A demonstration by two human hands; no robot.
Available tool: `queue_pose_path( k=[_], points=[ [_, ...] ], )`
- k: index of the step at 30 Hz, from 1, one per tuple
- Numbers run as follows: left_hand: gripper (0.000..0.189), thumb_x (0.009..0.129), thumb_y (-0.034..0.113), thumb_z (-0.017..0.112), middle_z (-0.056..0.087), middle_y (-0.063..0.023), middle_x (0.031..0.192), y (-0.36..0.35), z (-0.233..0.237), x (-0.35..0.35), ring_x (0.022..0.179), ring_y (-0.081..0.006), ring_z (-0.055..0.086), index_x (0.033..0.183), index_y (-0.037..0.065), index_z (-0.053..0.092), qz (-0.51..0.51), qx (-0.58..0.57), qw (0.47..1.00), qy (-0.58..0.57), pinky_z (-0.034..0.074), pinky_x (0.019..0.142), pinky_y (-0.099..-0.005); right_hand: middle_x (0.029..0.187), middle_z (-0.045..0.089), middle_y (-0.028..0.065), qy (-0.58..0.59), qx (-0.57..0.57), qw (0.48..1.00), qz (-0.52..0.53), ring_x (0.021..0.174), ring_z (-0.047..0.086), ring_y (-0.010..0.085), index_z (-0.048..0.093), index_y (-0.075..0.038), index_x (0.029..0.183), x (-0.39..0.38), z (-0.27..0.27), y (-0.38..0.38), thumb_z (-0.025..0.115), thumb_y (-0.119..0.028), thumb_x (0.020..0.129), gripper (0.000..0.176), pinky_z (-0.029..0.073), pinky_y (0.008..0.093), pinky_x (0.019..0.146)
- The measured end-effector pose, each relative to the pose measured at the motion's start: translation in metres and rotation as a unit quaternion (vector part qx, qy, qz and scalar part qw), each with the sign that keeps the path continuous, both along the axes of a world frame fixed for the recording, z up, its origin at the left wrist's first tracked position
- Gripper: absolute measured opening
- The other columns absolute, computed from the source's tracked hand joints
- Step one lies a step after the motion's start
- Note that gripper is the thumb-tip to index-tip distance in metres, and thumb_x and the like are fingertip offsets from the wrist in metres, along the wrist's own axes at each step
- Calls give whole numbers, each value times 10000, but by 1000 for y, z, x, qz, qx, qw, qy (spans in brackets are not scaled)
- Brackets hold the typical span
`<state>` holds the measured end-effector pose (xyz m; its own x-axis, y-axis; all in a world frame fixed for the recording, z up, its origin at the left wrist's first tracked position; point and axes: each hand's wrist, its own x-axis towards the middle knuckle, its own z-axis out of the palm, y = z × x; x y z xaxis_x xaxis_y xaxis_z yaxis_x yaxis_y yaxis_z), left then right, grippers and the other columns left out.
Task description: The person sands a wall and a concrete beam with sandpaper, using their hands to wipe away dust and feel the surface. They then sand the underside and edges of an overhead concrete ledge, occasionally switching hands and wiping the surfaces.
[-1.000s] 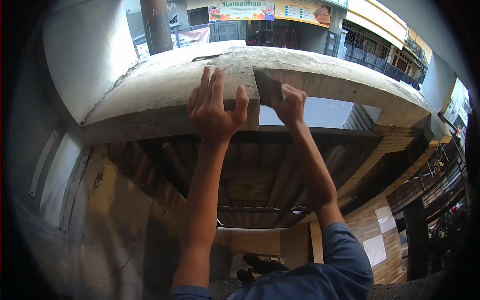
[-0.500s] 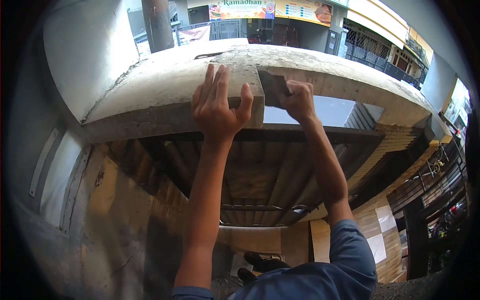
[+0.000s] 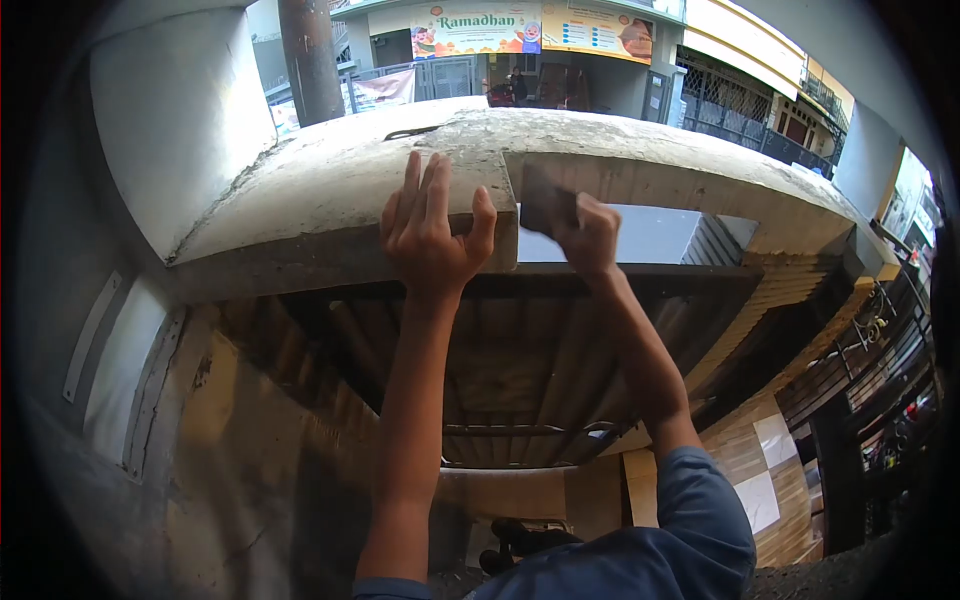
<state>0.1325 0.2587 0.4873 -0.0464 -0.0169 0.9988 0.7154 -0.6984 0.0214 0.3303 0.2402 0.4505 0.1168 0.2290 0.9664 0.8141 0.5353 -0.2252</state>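
Note:
My left hand [image 3: 435,230] lies on the front edge of the pale concrete ledge [image 3: 330,210], fingers stretched forward and thumb apart. To its right, my right hand [image 3: 592,235] is closed around a dark, flat, roughly rectangular piece [image 3: 547,203], slightly smeared by motion. That piece stands on edge right beside the squared end face of the ledge, where the ledge steps back. I cannot tell whether it is a sanding block or a folded sheet.
Below the ledge is a dark slatted metal panel [image 3: 500,370]. A white pillar [image 3: 180,130] rises at left, a rusty post [image 3: 310,60] behind it. Across the way hang banners [image 3: 475,28], with a person near the gate. Tiled floor [image 3: 770,470] shows at lower right.
My right hand and the dark piece have come down and slightly left along the ledge's end. The left hand stays on the ledge; the whole view has shifted slightly.

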Motion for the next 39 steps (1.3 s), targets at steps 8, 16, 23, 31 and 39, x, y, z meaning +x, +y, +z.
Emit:
queue_pose_path(
  k=[8, 16, 23, 31, 39],
  points=[
    [382, 824, 288, 626, 689, -155, 1100, 0, -1, 1, 1136, -296, 617, 1105, 34, 673, -4, -1, 1000, -1, 460, 938, -405, 698, 617, 140, -46, -6, 998, -50, 590, 624, 304, 708, -65, 1028, -15, -35, 34, 645, -69, 793, 244, 497, 389, 540],
    [385, 831, 299, 616, 691, -151, 1095, 0, -1, 0, 1144, -294, 612, 1104, 34, 673, 7, 2, 1000, 4, 459, 945, -408, 666, 612, 124, 24, 137, 990, -21, 551, 614, 269, 709, -62, 1039, -15, -10, 24, 686, -30, 792, 250, 483, 343, 518],
    [376, 831, 300, 618, 692, -160, 1083, -6, -4, 0, 1133, -298, 619, 1090, 34, 677, -11, -5, 1000, 0, 465, 933, -404, 691, 615, 142, 41, 29, 999, -17, 597, 626, 322, 700, -47, 1040, -30, -35, 28, 651, -78, 821, 226, 488, 391, 536],
    [361, 819, 297, 615, 698, -122, 1081, 3, -1, 1, 1142, -280, 615, 1048, 25, 678, 14, 23, 1000, 7, 466, 912, -386, 708, 628, 145, 81, 70, 993, -41, 571, 609, 311, 712, -44, 1012, -23, -20, 13, 694, -41, 779, 233, 485, 373, 530],
    [378, 819, 303, 619, 688, -156, 1098, -2, -2, 0, 1116, -296, 626, 1068, 24, 674, 24, 4, 1000, 9, 473, 899, -396, 692, 610, 141, 6, 6, 999, -41, 592, 621, 314, 706, -45, 1023, -24, -49, 27, 646, -27, 751, 280, 499, 388, 545]
  ],
)
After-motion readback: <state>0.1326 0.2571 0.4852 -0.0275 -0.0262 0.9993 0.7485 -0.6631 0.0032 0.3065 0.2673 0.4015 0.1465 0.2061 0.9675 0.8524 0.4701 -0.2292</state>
